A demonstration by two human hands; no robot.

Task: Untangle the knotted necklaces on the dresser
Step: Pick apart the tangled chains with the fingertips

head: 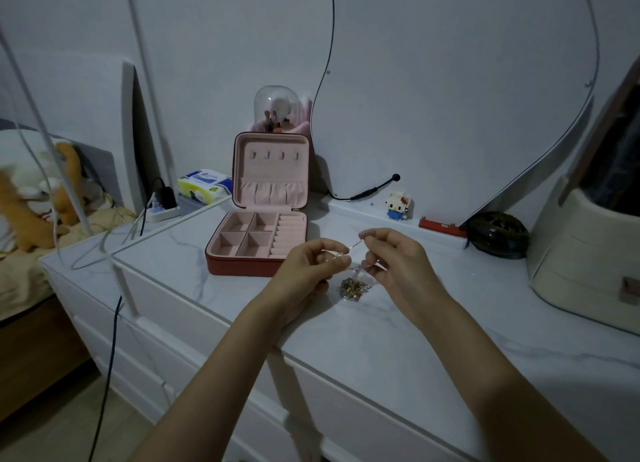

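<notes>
A small gold tangle of necklaces (354, 288) lies on the white marble dresser top (398, 340). Thin chain strands rise from it into both hands. My left hand (311, 264) pinches a strand between thumb and forefinger just left of the tangle. My right hand (394, 257) pinches the same silvery strand a little higher, and its lower fingers hold another loop near the tangle. A short stretch of chain (354, 246) runs taut between the two hands. Both hands hover just above the dresser.
An open pink jewellery box (258, 239) with empty compartments stands just behind my left hand. A block figure (398, 205), a red bar (441, 226), a dark round object (497, 234) and a cream appliance (588, 253) line the back and right. Cables hang at left.
</notes>
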